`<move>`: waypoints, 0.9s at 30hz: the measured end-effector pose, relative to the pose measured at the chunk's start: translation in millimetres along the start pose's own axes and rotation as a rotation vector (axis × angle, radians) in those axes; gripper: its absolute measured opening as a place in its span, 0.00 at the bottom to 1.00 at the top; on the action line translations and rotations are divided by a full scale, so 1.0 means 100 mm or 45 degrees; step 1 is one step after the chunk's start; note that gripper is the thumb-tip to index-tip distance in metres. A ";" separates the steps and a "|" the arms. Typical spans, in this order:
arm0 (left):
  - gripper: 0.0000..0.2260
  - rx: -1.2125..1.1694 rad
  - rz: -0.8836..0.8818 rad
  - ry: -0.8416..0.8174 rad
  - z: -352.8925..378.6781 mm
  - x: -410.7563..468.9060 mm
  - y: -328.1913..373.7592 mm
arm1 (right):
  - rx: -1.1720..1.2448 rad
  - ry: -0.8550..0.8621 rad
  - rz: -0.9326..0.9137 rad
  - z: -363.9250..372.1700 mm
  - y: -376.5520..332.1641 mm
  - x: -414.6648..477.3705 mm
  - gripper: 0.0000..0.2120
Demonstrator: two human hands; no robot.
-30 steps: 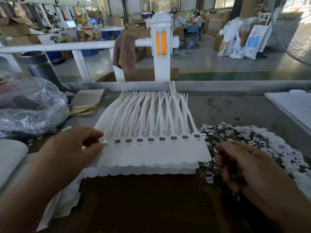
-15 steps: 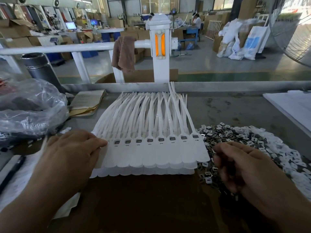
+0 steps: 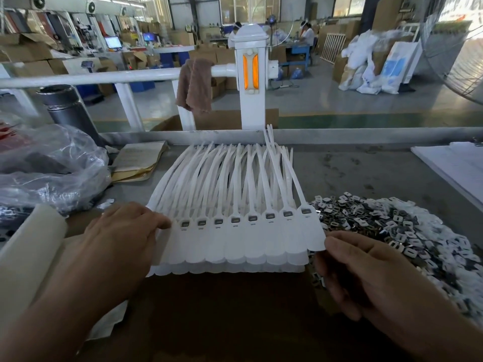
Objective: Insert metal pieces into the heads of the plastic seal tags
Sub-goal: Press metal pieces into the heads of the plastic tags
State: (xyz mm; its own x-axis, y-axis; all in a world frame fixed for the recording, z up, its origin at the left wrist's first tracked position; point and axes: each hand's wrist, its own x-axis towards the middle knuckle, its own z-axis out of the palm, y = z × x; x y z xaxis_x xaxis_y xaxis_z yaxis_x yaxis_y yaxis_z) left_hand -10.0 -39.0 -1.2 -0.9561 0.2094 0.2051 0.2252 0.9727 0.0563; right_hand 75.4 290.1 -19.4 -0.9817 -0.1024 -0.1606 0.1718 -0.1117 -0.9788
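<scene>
A fanned row of white plastic seal tags [image 3: 235,241] lies flat on a grey table [image 3: 352,173], straps pointing away. The eight heads in view each show a dark metal insert seated. The left hand [image 3: 122,236] rests with relaxed, nearly straight fingers on the row's left end and hides any heads there, so those may be unfilled. The right hand [image 3: 366,278], at the row's right edge, has curled fingers and its thumb touches the last tag's corner. Whether it holds a piece cannot be told. Right of the row sits a heap of loose metal pieces [image 3: 379,220]. Left of it lies a clear plastic bag [image 3: 52,168], and beyond it brown papers [image 3: 138,160].
</scene>
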 end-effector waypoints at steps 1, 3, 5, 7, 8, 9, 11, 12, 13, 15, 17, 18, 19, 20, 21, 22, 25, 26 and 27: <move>0.13 0.014 0.003 0.032 0.00 -0.01 0.01 | 0.010 0.003 0.004 0.00 0.00 0.00 0.19; 0.13 0.052 -0.007 0.083 0.03 -0.03 0.02 | 0.027 0.005 0.011 0.01 0.00 0.00 0.18; 0.14 0.094 -0.019 0.092 0.05 -0.06 0.04 | 0.014 0.010 0.017 0.01 0.00 0.00 0.18; 0.14 0.120 -0.017 0.102 0.07 -0.07 0.04 | -0.026 0.021 0.009 0.01 0.01 0.00 0.21; 0.14 0.130 -0.013 0.100 0.07 -0.07 0.04 | -0.029 0.028 0.002 0.02 0.02 0.00 0.22; 0.14 0.129 -0.011 0.096 0.07 -0.08 0.05 | -0.019 0.035 -0.002 0.03 0.03 0.01 0.22; 0.13 0.057 -0.033 0.087 0.07 -0.08 0.08 | -0.006 0.048 0.003 0.05 0.04 0.02 0.21; 0.13 0.001 -0.052 0.090 0.06 -0.09 0.10 | -0.007 0.052 0.009 0.06 0.05 0.03 0.20; 0.13 -0.045 -0.066 0.102 0.06 -0.10 0.11 | -0.005 0.054 0.012 0.07 0.05 0.03 0.19; 0.14 -0.082 -0.081 0.125 0.05 -0.10 0.12 | -0.001 0.061 0.017 0.07 0.04 0.03 0.17; 0.14 -0.085 -0.093 0.118 0.06 -0.10 0.14 | -0.010 0.055 0.032 0.07 0.04 0.02 0.15; 0.14 -0.095 -0.098 0.109 0.06 -0.11 0.15 | -0.020 0.043 0.039 0.07 0.03 0.01 0.15; 0.14 -0.111 -0.098 0.099 0.06 -0.13 0.16 | -0.035 0.026 0.045 0.07 0.03 0.00 0.15; 0.14 -0.127 -0.099 0.089 0.05 -0.15 0.17 | -0.052 0.004 0.051 0.06 0.02 0.00 0.15; 0.13 -0.144 -0.098 0.087 0.05 -0.17 0.18 | -0.072 -0.021 0.053 0.06 0.02 -0.01 0.15; 0.12 -0.158 -0.088 0.089 0.05 -0.19 0.19 | -0.090 -0.046 0.055 0.05 0.01 -0.02 0.15; 0.12 -0.151 -0.069 0.080 0.04 -0.22 0.19 | -0.114 -0.096 0.069 0.01 0.01 -0.01 0.12; 0.12 -0.156 -0.086 0.060 0.03 -0.23 0.21 | -0.109 -0.103 0.072 0.00 0.01 -0.01 0.11; 0.12 -0.160 -0.098 0.063 0.02 -0.24 0.22 | -0.107 -0.105 0.073 -0.02 0.03 -0.01 0.11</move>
State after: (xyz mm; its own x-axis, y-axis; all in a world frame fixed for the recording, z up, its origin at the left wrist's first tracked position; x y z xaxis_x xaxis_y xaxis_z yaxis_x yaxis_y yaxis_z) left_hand 17.4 -22.2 -6.9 -0.9616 0.1265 0.2435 0.1763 0.9649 0.1948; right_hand 76.4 291.4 -21.9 -0.9598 -0.1877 -0.2088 0.2163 -0.0202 -0.9761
